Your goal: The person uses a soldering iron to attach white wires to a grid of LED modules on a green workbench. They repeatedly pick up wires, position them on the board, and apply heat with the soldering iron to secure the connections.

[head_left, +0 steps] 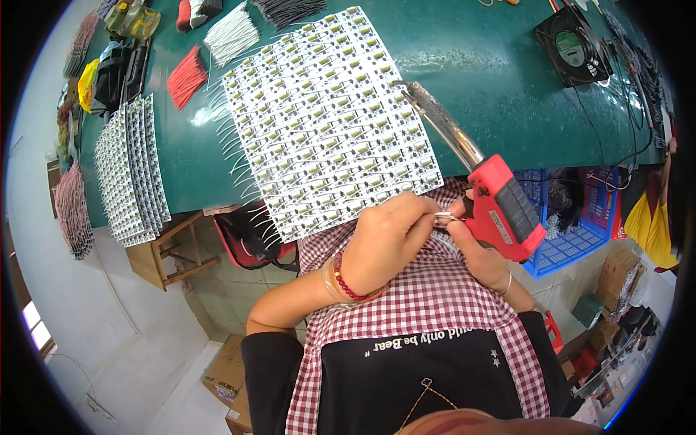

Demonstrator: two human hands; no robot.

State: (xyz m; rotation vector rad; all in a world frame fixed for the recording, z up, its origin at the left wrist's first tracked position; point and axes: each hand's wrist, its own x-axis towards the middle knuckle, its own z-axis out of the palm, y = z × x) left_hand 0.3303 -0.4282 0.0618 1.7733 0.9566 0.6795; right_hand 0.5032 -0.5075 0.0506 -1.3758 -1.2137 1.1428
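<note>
My left hand (388, 235) is closed in a pinch on a few short white wires (444, 216) in front of my apron. Close against it, my right hand (475, 250) grips the red and black soldering gun (504, 206), and its fingers also meet at the wires. The gun's metal barrel slants up and left, its tip lying over the right edge of a large white circuit board panel (326, 123). Rows of small boards with yellowish-green parts cover that panel, and thin white wires stick out along its left side. My hands partly hide the wire ends.
A fan of similar panels (130, 170) lies at the table's left edge. Bundles of red wires (187, 76) and white wires (232, 34) rest behind the large panel on the green table (471, 51). A black fan (573, 47) stands far right; a blue crate (573, 239) sits below.
</note>
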